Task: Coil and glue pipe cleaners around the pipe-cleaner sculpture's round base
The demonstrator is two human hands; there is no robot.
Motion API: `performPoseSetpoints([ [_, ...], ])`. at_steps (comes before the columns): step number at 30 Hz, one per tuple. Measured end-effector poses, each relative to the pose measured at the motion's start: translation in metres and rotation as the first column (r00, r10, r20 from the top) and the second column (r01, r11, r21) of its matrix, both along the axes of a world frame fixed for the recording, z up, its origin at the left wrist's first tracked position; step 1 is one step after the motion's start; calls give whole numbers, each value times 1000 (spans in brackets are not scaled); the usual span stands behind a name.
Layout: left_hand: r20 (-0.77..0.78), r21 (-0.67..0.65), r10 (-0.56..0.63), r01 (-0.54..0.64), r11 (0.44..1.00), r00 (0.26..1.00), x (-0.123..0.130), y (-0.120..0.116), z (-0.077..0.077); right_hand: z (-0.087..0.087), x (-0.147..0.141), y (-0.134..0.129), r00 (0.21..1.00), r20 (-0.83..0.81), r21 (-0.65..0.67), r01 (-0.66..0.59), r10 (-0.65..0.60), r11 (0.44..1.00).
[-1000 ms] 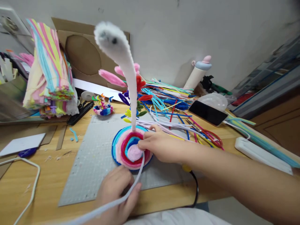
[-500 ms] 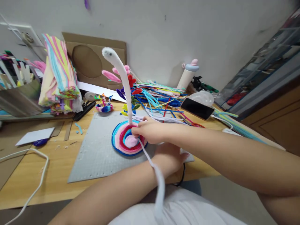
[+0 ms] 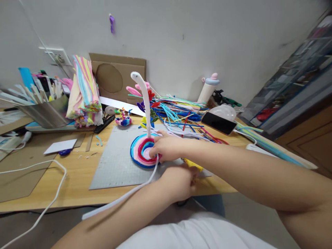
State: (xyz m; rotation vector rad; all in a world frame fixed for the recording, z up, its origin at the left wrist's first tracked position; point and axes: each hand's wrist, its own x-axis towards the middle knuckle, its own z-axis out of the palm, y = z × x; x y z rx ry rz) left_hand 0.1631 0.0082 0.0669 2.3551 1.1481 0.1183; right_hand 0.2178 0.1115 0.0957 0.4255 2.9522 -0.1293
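A flat spiral disc (image 3: pixel 137 151) of blue, pink and red pipe cleaners lies on the grey mat (image 3: pixel 111 169). From its far side rises a thick white fuzzy stem (image 3: pixel 147 107), bent at the top with small dark dots. My right hand (image 3: pixel 167 146) is closed at the disc's middle, fingertips pinching a long white pipe cleaner (image 3: pixel 121 197) that trails across my left forearm. Crossed beneath the right arm, my left hand (image 3: pixel 178 181) has curled fingers beside a yellow object (image 3: pixel 194 164), partly hidden; what it grips is unclear.
Loose pipe cleaners (image 3: pixel 178 110) heap behind the mat, near a phone (image 3: pixel 219 122) and a white bottle (image 3: pixel 206 91). Coloured bundles (image 3: pixel 84 93) and a metal container (image 3: pixel 49 112) of sticks stand at left. A white cable (image 3: pixel 62 173) runs along the left side.
The view has shifted, showing more at left. The white pipe cleaner's free end has swung left over my left forearm. My left hand has turned, its fingers curling down near the yellow object.
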Motion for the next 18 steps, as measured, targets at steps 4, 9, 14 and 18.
performPoseSetpoints([
  [4,62,-6,-14,15,1000,998,-19,-16,-7,4,-3,-10,999,43,3,31,-31,1000],
  [9,138,-50,52,-45,998,989,-33,-30,-12,2,-3,-9,991,16,-22,132,-132,991],
  [14,266,-111,113,-86,990,957,-44,-37,0,-2,-1,3,959,28,-65,285,-284,956],
  [18,464,-478,365,-118,870,807,-74,-47,21,-1,-4,12,940,52,-108,342,-338,933],
])
